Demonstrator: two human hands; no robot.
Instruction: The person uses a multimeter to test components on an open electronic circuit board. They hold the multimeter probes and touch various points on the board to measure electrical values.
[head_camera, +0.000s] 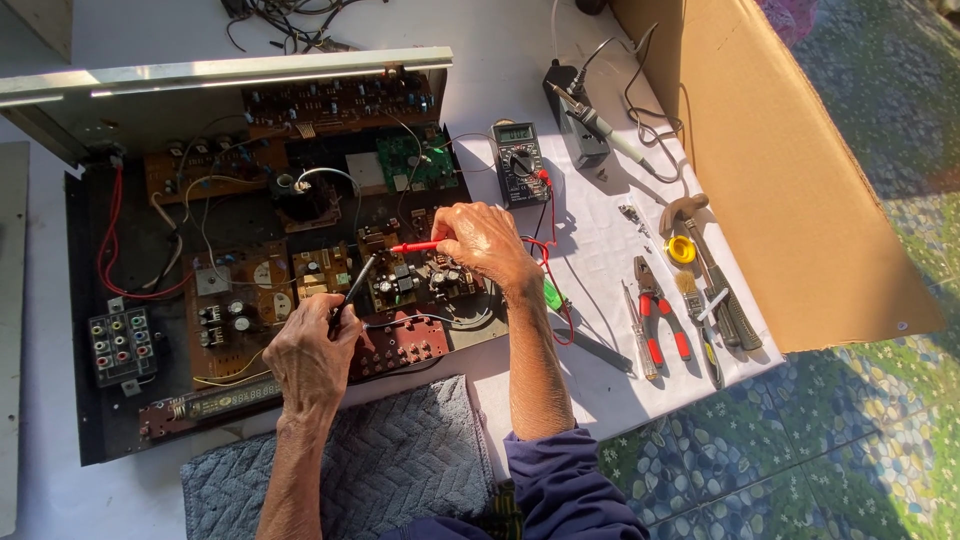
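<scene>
I judge the step in hand to be probing the electronics with both meter leads. My right hand (487, 240) has its grip pinched on the red probe (418, 246), whose tip points away from the fingers toward a small brown circuit board (400, 275) just below the thumb. My left hand (312, 355) has its grip closed around the black probe (352, 290), which slants up from the fingers so that its tip lands on the same cluster of components, near the red tip. Both leads run back past my right wrist to the multimeter (519, 162), which lies on the white surface (600, 250) just beyond my right knuckles, beside the open chassis (100, 400). Further out from that grip lie red-handled pliers (660, 315), a soldering iron (605, 128) and a brush (695, 305); a grey towel (390, 460) sits under my left forearm. The next move, as I read it, calls for steady tips and a glance at the meter's display.
</scene>
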